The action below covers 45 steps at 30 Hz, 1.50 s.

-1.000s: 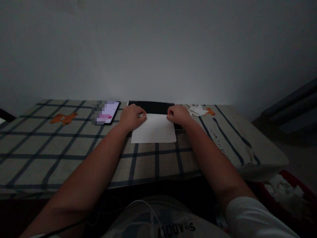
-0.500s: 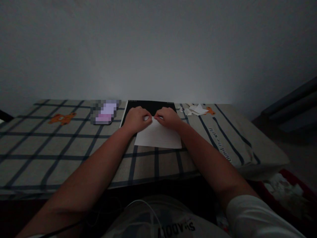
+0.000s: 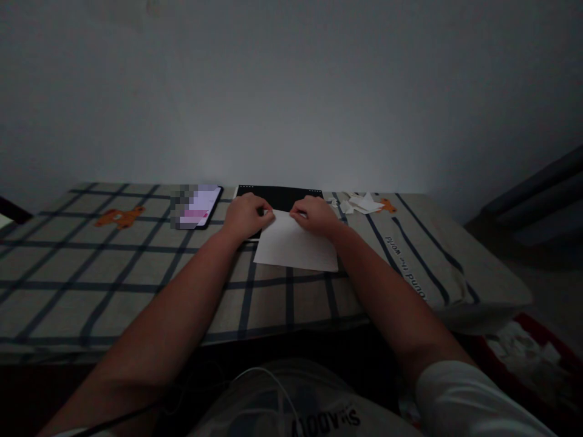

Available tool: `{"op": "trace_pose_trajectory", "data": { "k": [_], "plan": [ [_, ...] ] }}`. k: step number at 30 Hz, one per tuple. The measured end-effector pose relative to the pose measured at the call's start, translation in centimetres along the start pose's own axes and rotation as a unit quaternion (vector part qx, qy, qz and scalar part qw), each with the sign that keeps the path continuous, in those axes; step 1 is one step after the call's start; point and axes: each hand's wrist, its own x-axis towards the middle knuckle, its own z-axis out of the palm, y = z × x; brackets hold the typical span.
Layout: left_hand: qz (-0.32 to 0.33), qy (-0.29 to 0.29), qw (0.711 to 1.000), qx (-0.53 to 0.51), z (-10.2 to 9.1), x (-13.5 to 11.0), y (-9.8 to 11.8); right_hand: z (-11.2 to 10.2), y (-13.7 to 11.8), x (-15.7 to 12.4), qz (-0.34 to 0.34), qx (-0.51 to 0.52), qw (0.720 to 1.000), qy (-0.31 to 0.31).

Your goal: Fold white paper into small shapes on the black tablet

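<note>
A white sheet of paper is held by its far edge between my two hands, its near edge hanging toward me over the checked cloth. My left hand pinches the far left part of that edge between thumb and fingers. On the right, my right hand grips the same edge, a short gap from the left fingertips. Beneath the hands and partly covered by the paper lies a black pad with small holes along its far edge.
A phone with a lit screen lies to the left. Torn paper scraps rest at the right of the pad. The checked tablecloth covers the table, which meets a wall. A red bin of crumpled paper stands at the lower right.
My hands have moved slightly apart along the paper's far edge. The paper has shifted a little to the right, with its near edge slightly higher in view.
</note>
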Motion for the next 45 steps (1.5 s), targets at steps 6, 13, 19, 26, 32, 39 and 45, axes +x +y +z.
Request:
{"op": "trace_pose_trajectory", "data": {
  "k": [6,13,19,26,32,39,45],
  "plan": [
    [-0.079,0.029,0.996,0.009,-0.8,0.4,-2.3,-0.4,1.8,-0.5,0.032,0.014,0.999,0.029],
    [-0.037,0.044,0.992,-0.116,0.6,0.4,-2.1,-0.1,3.3,-0.6,0.052,0.109,0.991,0.06],
    [-0.008,-0.014,0.984,-0.178,1.4,0.2,-1.1,0.6,2.3,-0.4,0.028,0.148,0.988,0.045],
    [-0.049,-0.011,0.979,-0.2,0.7,0.4,-1.1,0.2,3.5,-0.5,0.054,0.099,0.993,0.018],
    [-0.08,0.009,0.985,-0.154,1.1,0.5,-1.8,0.0,3.2,-0.6,0.082,0.12,0.989,-0.027],
    [-0.083,0.017,0.982,-0.17,1.5,0.4,-1.9,-0.7,1.7,-0.8,0.064,0.196,0.977,-0.056],
    [-0.094,0.034,0.979,-0.18,1.4,0.4,-1.4,-0.7,1.6,-0.8,0.039,0.279,0.955,-0.096]
  ]
}}
